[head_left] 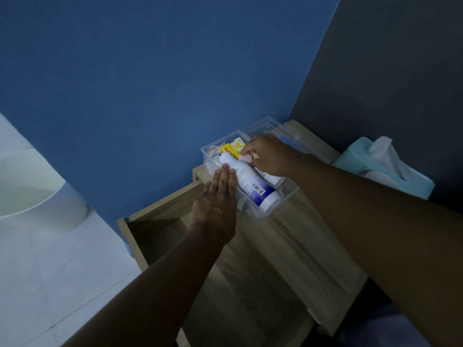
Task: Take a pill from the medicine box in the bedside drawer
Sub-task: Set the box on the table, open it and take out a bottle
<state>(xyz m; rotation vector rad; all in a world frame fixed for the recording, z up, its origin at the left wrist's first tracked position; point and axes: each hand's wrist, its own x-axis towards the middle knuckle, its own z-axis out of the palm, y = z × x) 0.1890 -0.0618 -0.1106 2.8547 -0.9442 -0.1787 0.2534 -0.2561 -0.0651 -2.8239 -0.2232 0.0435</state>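
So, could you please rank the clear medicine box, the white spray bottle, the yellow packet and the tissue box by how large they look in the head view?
1. clear medicine box and tissue box: look alike, so unranked
2. white spray bottle
3. yellow packet, partly hidden

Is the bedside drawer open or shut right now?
Open. The drawer is pulled out from the nightstand, its dark interior exposed below the left hand; the clear medicine box sits on top.
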